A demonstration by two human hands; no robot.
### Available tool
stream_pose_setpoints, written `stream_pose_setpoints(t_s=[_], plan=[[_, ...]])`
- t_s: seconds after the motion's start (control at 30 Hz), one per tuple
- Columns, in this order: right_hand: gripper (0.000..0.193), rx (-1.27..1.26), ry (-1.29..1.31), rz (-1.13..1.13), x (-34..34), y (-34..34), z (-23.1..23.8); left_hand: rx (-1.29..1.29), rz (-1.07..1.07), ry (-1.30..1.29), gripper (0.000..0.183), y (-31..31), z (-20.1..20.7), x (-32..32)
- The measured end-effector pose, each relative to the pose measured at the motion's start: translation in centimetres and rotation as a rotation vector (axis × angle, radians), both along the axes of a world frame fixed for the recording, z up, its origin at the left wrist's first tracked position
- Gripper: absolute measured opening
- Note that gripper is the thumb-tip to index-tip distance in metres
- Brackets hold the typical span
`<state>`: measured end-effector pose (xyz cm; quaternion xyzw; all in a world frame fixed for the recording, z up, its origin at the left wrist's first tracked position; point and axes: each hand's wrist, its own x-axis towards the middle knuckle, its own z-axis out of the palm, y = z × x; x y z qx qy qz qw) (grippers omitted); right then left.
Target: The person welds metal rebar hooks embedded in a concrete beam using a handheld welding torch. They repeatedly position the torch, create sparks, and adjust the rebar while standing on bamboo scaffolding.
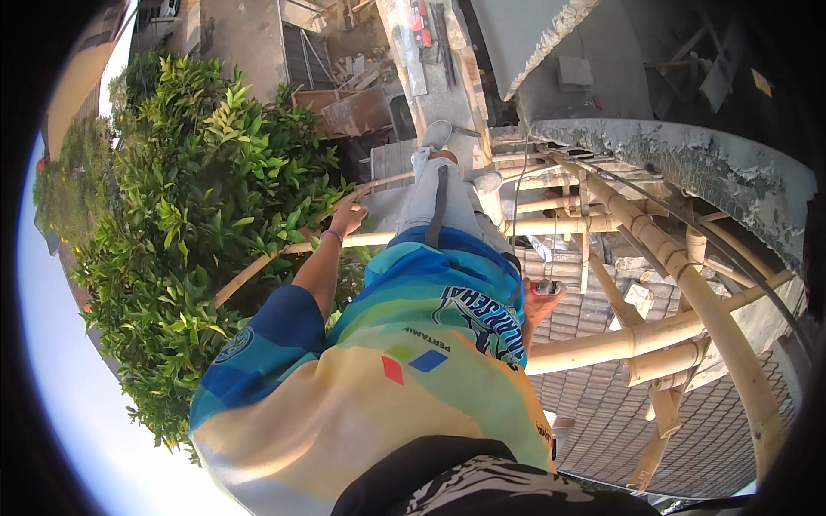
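My left hand (347, 218), a band at its wrist, is closed at a thin bamboo rail (385, 181) beside the leafy tree; its fingers are partly hidden. Low at my right side, my right hand (540, 304) is curled round a small dark, metallic object (547, 286) whose kind I cannot make out. A thin dark cord (516, 206) hangs down above that hand. Both my shoes are in view, the nearer-left shoe (436, 133) on a narrow grey ledge (449, 101) and the other (488, 181) by the bamboo framework.
Thick bamboo poles (619, 340) cross on my right, above a tiled roof (594, 396). A rough concrete edge (688, 159) curves beyond them. The dense tree (198, 224) fills the left. A red tool (421, 24) lies along the ledge ahead, with boards and rubble (357, 73) below.
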<state>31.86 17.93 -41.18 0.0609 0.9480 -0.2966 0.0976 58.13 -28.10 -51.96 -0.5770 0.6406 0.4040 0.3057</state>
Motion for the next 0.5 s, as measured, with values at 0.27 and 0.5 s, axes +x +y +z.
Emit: stream_pose_setpoints(t_s=[0.27,0.5], plan=[[0.059,0.016,-0.131,0.104,-4.8,-7.2,-0.9,-0.331,-0.137,0.312,0.035,-5.3,-1.0,-13.9],[0.053,0.108,-0.319,0.213,-7.4,-15.3,-5.0,-0.309,-0.073,0.330,0.041,-15.4,-13.8,-29.7]])
